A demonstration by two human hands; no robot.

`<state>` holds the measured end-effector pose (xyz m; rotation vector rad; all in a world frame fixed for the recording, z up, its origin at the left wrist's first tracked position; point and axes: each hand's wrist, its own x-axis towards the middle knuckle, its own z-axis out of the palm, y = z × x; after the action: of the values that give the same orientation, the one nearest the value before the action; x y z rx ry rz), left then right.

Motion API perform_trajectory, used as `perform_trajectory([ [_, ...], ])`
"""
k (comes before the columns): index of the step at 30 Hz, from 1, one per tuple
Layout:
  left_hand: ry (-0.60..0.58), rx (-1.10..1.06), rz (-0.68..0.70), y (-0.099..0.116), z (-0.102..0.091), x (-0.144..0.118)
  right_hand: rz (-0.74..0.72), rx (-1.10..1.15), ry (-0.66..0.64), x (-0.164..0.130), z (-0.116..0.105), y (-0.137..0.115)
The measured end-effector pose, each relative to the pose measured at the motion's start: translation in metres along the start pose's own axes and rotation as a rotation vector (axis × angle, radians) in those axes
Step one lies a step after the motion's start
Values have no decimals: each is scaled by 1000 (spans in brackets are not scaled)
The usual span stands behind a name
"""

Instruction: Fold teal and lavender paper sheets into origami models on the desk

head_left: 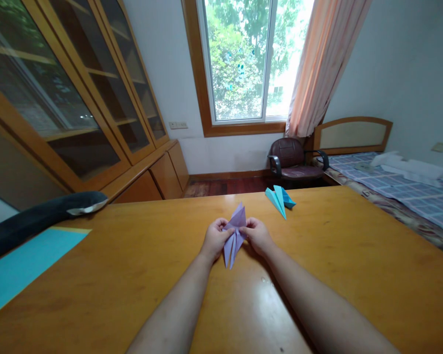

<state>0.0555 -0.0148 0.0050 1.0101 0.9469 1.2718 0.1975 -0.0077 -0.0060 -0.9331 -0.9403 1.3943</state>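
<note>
Between both hands is a folded piece of purple origami paper (237,221), held just above or against the wooden table (140,275). One point of it rises away from me, and two narrow points hang towards me. My left hand (217,238) pinches its left side, thumb on top. At its right side my right hand (257,235) is closed on the paper, thumb and fingers together. Fingertips behind the paper are hidden. Beyond my right hand, near the far table edge, lies a light-blue paper plane (278,200) with a darker blue folded paper (288,198) beside it.
On the left of the table lie a turquoise sheet (37,260) and a dark plush-looking thing (47,209) with a white patch. Past the far edge stand a brown armchair (293,160) and a bed (409,182). A glass-fronted cabinet (103,78) lines the left wall.
</note>
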Motion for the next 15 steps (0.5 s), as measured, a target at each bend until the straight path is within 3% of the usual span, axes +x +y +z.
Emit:
perform_trajectory([
  [6,-114,-149,-74,-1,0,-2,25,60,-64,-4,1,-2],
  [15,-147,-199,-150,5,1,-6,27,99,-97,-5,3,-6],
])
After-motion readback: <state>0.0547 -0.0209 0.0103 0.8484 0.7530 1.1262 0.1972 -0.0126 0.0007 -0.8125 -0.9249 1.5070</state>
